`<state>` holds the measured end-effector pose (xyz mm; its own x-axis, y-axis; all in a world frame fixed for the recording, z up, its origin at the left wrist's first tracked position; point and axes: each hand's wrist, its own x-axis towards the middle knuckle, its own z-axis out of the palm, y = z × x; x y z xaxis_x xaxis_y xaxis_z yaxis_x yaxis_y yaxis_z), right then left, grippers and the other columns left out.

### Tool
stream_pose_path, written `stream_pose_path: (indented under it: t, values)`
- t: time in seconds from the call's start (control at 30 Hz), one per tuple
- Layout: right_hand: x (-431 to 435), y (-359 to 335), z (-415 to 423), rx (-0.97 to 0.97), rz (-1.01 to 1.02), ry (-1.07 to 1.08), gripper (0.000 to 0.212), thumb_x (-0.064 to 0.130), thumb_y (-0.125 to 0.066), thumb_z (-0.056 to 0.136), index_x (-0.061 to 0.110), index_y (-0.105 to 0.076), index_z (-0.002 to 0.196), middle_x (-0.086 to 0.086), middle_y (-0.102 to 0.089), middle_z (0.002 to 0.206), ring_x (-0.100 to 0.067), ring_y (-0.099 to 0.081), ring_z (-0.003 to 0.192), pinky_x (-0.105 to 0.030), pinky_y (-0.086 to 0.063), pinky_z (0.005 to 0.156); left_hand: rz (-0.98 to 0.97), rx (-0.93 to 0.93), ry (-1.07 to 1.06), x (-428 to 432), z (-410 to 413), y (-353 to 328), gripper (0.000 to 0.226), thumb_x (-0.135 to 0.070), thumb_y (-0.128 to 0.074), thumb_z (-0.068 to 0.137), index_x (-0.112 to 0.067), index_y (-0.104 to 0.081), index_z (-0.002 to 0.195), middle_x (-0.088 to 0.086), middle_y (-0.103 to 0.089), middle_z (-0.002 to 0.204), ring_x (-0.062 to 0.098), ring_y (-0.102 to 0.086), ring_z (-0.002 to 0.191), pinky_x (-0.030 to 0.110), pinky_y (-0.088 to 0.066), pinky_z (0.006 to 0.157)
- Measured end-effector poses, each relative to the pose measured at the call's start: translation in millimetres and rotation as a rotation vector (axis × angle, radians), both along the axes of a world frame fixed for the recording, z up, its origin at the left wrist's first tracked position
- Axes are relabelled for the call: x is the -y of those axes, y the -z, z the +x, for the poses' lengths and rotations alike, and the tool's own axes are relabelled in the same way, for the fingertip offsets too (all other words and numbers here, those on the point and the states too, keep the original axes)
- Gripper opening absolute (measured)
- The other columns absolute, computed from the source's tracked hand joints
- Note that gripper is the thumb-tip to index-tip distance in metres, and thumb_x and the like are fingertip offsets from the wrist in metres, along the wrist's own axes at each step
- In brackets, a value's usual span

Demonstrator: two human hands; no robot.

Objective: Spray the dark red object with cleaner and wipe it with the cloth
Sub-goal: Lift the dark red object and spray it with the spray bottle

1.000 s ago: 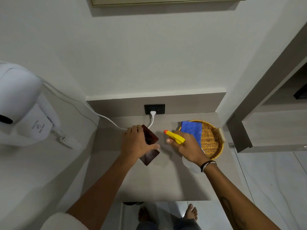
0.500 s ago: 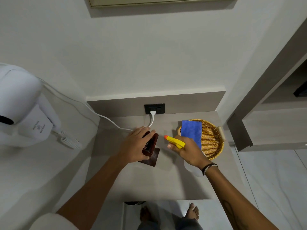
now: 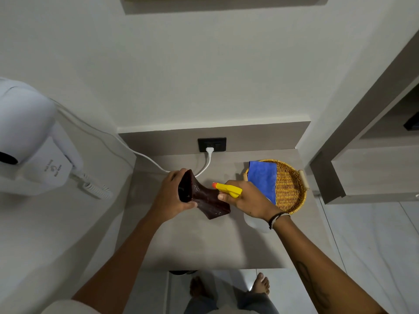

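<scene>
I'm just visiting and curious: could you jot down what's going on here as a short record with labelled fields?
Left hand: holds the dark red glossy flared object, tilted above the grey counter
Right hand: grips a spray bottle with yellow trigger head, orange nozzle aimed at the object
Cloth: blue cloth lying in the round woven wicker basket, untouched
Stage: spraying; wiping not yet begun
</scene>
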<state>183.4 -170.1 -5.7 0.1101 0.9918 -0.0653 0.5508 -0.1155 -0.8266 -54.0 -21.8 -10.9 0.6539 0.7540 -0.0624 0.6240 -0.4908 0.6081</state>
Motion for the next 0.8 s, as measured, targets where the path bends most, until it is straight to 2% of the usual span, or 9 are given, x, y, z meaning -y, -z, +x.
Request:
stream_pose_path:
  t: [0.07, 0.13, 0.17, 0.27, 0.4, 0.5, 0.6, 0.7, 0.8]
  values:
    - [-3.3, 0.2, -1.0, 0.031, -0.006, -0.014, 0.012, 0.049, -0.066, 0.099, 0.04, -0.067, 0.091, 0.014, -0.054, 0.069, -0.001, -0.057, 0.066, -0.021, -0.042, 0.063, -0.012, -0.007, 0.009, -0.3, -2.8, 0.2, 0.111, -0.032, -0.102, 0.062, -0.022, -0.045, 0.156, 0.003, -0.049, 0.147, 0.023, -0.048, 0.135, 0.035, -0.042, 0.11]
    - [-5.4, 0.8, -2.1, 0.093, -0.005, -0.021, 0.031, 0.052, -0.063, 0.1, 0.032, -0.075, 0.12, 0.015, -0.055, 0.072, -0.002, -0.057, 0.069, -0.025, -0.044, 0.066, -0.008, -0.028, 0.028, -0.3, -4.0, -1.7, 0.111, -0.033, -0.102, 0.064, -0.022, -0.043, 0.157, 0.003, -0.047, 0.15, 0.024, -0.047, 0.137, 0.032, -0.04, 0.11]
    - [-5.9, 0.6, -2.2, 0.108, -0.019, -0.017, 0.039, 0.053, -0.061, 0.1, 0.029, -0.073, 0.127, 0.014, -0.056, 0.074, -0.004, -0.058, 0.071, -0.029, -0.047, 0.067, -0.003, -0.037, 0.041, 0.1, -3.6, -3.0, 0.111, -0.033, -0.101, 0.065, -0.022, -0.042, 0.158, 0.004, -0.046, 0.151, 0.024, -0.047, 0.138, 0.032, -0.04, 0.11]
    - [-6.1, 2.0, 0.6, 0.093, -0.064, -0.044, 0.045, 0.053, -0.06, 0.1, 0.017, -0.073, 0.122, 0.009, -0.062, 0.081, -0.009, -0.06, 0.074, -0.041, -0.055, 0.072, 0.011, -0.063, 0.066, 1.1, -2.4, -9.1, 0.109, -0.034, -0.1, 0.067, -0.022, -0.042, 0.158, 0.003, -0.046, 0.151, 0.025, -0.046, 0.139, 0.035, -0.045, 0.113]
    - [0.6, 5.5, 3.8, 0.079, -0.122, -0.08, 0.048, 0.049, -0.058, 0.102, 0.017, -0.068, 0.136, 0.003, -0.07, 0.1, -0.009, -0.064, 0.086, -0.031, -0.056, 0.079, 0.036, -0.078, 0.075, 2.9, -0.3, -14.2, 0.11, -0.036, -0.101, 0.067, -0.021, -0.042, 0.158, 0.004, -0.046, 0.15, 0.025, -0.046, 0.139, 0.033, -0.044, 0.111]
    - [11.0, 8.5, 10.5, 0.11, -0.164, -0.063, 0.039, 0.048, -0.062, 0.101, 0.012, -0.07, 0.113, 0.001, -0.066, 0.088, -0.016, -0.063, 0.08, -0.035, -0.053, 0.073, 0.065, -0.098, 0.089, 3.5, 3.1, -18.2, 0.11, -0.038, -0.101, 0.066, -0.023, -0.043, 0.158, 0.003, -0.047, 0.149, 0.026, -0.045, 0.137, 0.034, -0.043, 0.109]
    - [26.1, 11.4, 26.5, 0.105, -0.159, 0.057, 0.037, 0.05, -0.064, 0.099, 0.018, -0.068, 0.116, -0.001, -0.071, 0.091, -0.018, -0.068, 0.082, -0.037, -0.054, 0.072, 0.119, -0.132, 0.102, 2.4, 4.2, -23.4, 0.11, -0.042, -0.101, 0.064, -0.023, -0.044, 0.156, 0.003, -0.049, 0.145, 0.027, -0.046, 0.134, 0.04, -0.048, 0.108]
    - [39.5, 8.9, 56.7, 0.095, -0.06, 0.261, 0.022, 0.043, -0.067, 0.099, 0.023, -0.067, 0.11, 0.005, -0.07, 0.091, -0.014, -0.066, 0.08, -0.034, -0.052, 0.069, 0.167, -0.176, 0.111, 2.1, 5.1, -25.9, 0.109, -0.044, -0.101, 0.062, -0.021, -0.047, 0.154, 0.004, -0.051, 0.141, 0.029, -0.049, 0.131, 0.046, -0.05, 0.109]
    - [50.0, 6.4, 98.6, 0.148, 0.013, 0.52, 0.036, 0.039, -0.07, 0.098, 0.023, -0.065, 0.13, 0.007, -0.072, 0.102, -0.015, -0.068, 0.09, -0.032, -0.055, 0.079, 0.202, -0.218, 0.136, 2.8, 11.7, -26.5, 0.111, -0.047, -0.101, 0.062, -0.021, -0.046, 0.154, 0.006, -0.052, 0.142, 0.031, -0.052, 0.13, 0.049, -0.05, 0.109]
